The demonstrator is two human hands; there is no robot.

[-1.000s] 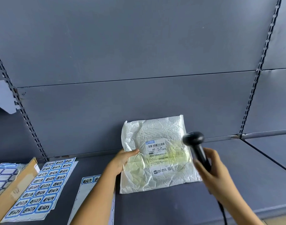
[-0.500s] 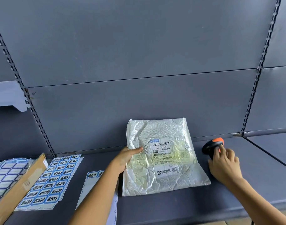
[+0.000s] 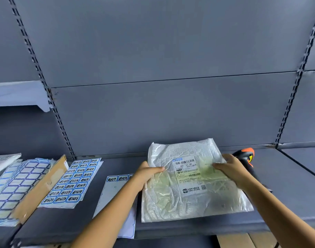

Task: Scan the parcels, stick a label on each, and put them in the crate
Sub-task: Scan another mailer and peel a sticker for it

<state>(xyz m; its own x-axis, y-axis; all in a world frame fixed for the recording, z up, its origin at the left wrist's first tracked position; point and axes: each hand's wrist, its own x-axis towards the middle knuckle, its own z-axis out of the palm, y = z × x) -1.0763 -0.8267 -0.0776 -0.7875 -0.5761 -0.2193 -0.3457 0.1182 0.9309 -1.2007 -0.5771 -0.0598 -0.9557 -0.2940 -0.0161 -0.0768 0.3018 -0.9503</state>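
Observation:
A white crinkled plastic parcel (image 3: 180, 199) with a printed shipping label lies on the grey shelf (image 3: 287, 185). My left hand (image 3: 147, 173) grips its left edge, thumb on top. My right hand (image 3: 230, 169) grips its right edge, fingers on the top face. The black and orange scanner (image 3: 246, 156) lies on the shelf just behind my right hand, with no hand on it. A sheet of blue-bordered labels (image 3: 74, 181) lies to the left, and a mostly used label sheet (image 3: 115, 196) sits under my left forearm. No crate shows.
A brown cardboard piece (image 3: 40, 188) and more blue label sheets (image 3: 11, 185) lie at the far left. Grey back panels with slotted uprights rise behind the shelf. Cardboard (image 3: 242, 240) shows below the shelf's front edge at the lower right.
My right hand aimed the scanner at the parcel, set it down on the shelf at the right, then moved onto the parcel's right edge. My left hand stayed on the parcel.

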